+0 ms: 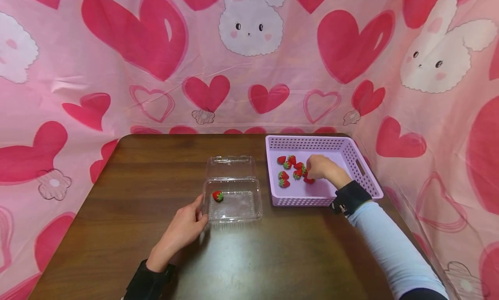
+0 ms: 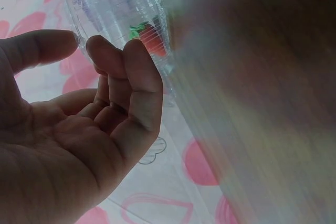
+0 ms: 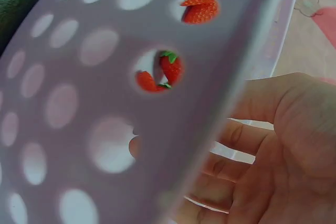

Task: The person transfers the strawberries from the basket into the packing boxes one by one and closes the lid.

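Observation:
A clear plastic clamshell box (image 1: 234, 220) lies with its lid folded back and one strawberry (image 1: 218, 196) inside, near the left wall. My left hand (image 1: 186, 224) holds the box at its left edge, thumb near the front corner; the left wrist view shows the thumb and fingertips at the plastic rim. Over on the right, my right hand (image 1: 322, 168) reaches into a lilac basket (image 1: 327, 201), fingertips down at a strawberry (image 1: 309, 180). The basket wall (image 3: 121, 103) covers those fingertips in the right wrist view, so whether they pinch the fruit is hidden.
Several more strawberries (image 1: 283, 175) lie in the basket's left half. Both containers stand on a dark wooden table (image 1: 156, 170), the basket to the right of the box. A pink sheet (image 1: 230, 66) with hearts and rabbits hangs behind the table and along its sides.

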`<state>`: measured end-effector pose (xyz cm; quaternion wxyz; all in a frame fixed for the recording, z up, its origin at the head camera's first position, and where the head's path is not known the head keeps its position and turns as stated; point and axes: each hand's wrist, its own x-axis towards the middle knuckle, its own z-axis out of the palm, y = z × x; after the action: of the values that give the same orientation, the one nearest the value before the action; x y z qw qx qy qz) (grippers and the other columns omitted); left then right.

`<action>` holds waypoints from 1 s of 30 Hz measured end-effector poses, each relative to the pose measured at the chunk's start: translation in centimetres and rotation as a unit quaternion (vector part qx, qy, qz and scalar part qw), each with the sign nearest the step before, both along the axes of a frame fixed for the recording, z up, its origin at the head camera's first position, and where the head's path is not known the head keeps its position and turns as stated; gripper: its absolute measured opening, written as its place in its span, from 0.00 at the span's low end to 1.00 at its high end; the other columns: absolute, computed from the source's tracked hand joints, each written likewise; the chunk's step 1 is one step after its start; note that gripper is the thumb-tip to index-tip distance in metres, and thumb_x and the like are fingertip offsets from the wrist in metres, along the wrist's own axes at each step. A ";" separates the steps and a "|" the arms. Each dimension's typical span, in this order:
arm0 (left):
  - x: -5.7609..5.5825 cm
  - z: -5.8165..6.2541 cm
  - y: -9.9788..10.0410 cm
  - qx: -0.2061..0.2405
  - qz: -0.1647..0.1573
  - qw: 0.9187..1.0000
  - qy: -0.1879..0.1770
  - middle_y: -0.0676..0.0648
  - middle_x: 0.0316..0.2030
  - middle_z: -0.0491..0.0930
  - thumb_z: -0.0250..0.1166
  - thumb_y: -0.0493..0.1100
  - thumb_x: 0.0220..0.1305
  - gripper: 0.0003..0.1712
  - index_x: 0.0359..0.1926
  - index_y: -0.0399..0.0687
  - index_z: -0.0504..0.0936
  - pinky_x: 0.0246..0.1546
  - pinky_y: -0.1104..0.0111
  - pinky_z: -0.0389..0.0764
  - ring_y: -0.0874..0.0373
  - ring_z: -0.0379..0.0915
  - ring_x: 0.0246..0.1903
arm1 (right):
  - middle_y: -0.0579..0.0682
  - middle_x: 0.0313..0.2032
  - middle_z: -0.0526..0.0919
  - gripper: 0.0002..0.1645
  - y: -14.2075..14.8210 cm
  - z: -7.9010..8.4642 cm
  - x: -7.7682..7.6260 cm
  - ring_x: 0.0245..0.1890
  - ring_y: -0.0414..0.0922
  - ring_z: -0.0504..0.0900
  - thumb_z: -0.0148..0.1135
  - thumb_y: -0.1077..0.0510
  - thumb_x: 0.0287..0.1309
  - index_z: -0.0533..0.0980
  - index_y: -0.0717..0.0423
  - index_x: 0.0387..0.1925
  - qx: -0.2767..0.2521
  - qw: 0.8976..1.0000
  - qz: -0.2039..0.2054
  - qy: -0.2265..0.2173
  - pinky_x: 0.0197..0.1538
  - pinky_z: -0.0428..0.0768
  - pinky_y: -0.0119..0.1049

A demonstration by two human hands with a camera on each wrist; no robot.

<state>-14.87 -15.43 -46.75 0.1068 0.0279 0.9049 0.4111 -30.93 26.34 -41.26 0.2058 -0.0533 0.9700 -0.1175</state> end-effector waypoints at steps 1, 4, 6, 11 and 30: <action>0.0 0.0 0.0 0.001 -0.001 1.000 0.000 0.47 0.25 0.70 0.64 0.37 0.70 0.41 0.80 0.35 0.60 0.21 0.68 0.69 0.55 0.68 0.23 | 0.54 0.33 0.80 0.05 0.0 0.0 0.0 0.35 0.51 0.76 0.68 0.64 0.58 0.80 0.61 0.35 -0.001 1.000 -0.001 0.000 0.39 0.74 0.42; 0.0 0.0 -0.1 0.002 0.001 1.000 0.000 0.47 0.25 0.70 0.64 0.36 0.70 0.41 0.80 0.35 0.60 0.21 0.68 0.70 0.54 0.68 0.22 | 0.54 0.33 0.80 0.06 0.2 -0.2 0.0 0.35 0.52 0.76 0.69 0.64 0.57 0.80 0.61 0.35 -0.005 1.000 0.003 0.006 0.39 0.75 0.43; 0.1 0.0 -0.1 0.004 0.001 1.000 0.001 0.46 0.26 0.70 0.64 0.36 0.70 0.41 0.81 0.35 0.59 0.21 0.68 0.70 0.54 0.68 0.22 | 0.54 0.32 0.80 0.06 0.3 -0.4 0.1 0.34 0.52 0.76 0.69 0.64 0.56 0.80 0.61 0.34 -0.004 1.000 0.009 0.012 0.39 0.75 0.43; 0.0 0.0 -0.1 0.009 0.003 1.000 0.001 0.46 0.26 0.70 0.64 0.36 0.71 0.41 0.81 0.36 0.59 0.21 0.68 0.71 0.54 0.68 0.22 | 0.54 0.31 0.80 0.06 0.5 -0.8 0.0 0.34 0.52 0.76 0.71 0.63 0.55 0.80 0.61 0.32 -0.006 1.000 0.020 0.019 0.40 0.75 0.44; 0.1 0.0 0.1 0.003 0.006 1.000 -0.001 0.46 0.26 0.70 0.65 0.37 0.70 0.42 0.81 0.36 0.59 0.21 0.68 0.71 0.53 0.69 0.23 | 0.59 0.38 0.82 0.14 0.8 -2.2 0.8 0.39 0.55 0.77 0.74 0.63 0.56 0.81 0.66 0.42 -0.021 0.999 0.008 0.023 0.47 0.77 0.49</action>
<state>-14.75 -15.34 -46.79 0.1050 0.0227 0.9036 0.4147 -30.08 27.10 -43.43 0.1831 -0.0682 0.9714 -0.1347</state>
